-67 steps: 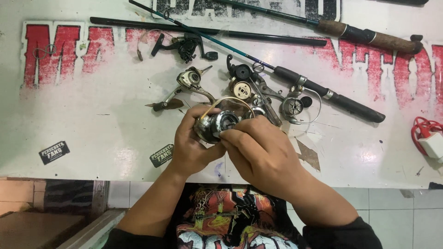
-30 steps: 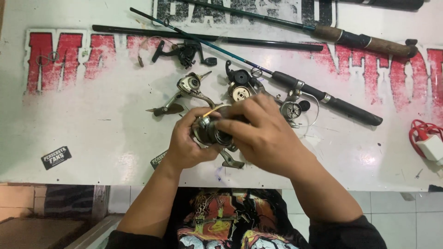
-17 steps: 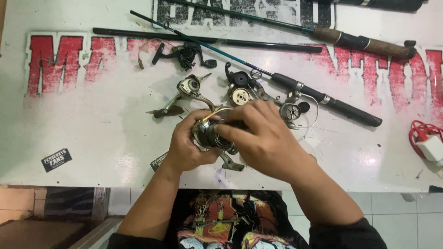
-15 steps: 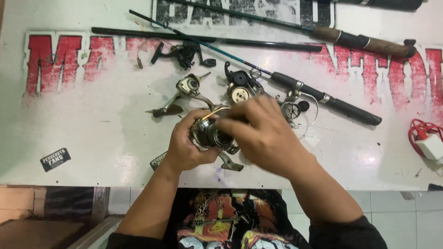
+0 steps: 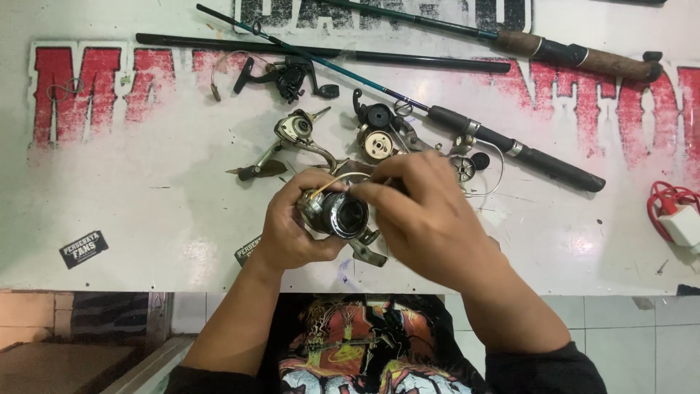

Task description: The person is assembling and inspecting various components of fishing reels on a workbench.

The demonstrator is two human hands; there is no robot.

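A person seated at a white surface (image 5: 131, 182) painted with large red lettering works on a silver spinning reel (image 5: 341, 214), held just above the surface at the centre of the frame. The left hand (image 5: 292, 226) is closed around the reel's body, cupping it from the left, while the right hand (image 5: 423, 215) covers its right side, fingertips (image 5: 364, 191) pinched at the thin brass-coloured bail wire that arcs over the spool. Directly above the hands lie other dismantled reels: a silver reel body with handle (image 5: 292, 135) to the upper left, an opened reel with its round gear plate exposed (image 5: 379, 142) beside it, and a black reel (image 5: 284, 76) further up. A dark fishing rod with black grip (image 5: 510, 149) runs diagonally across the upper centre; a second rod with a cork-brown handle (image 5: 576, 58) lies along the top right. A white charger with red cable (image 5: 678, 219) sits at the right edge, a small black sticker (image 5: 84, 249) at lower left. The risk, judged from this grip, is that the sprung bail wire could snap free of the pinching fingertips, or that a small loosened part could drop and vanish among the parts scattered close by or roll off the near edge toward the floor.
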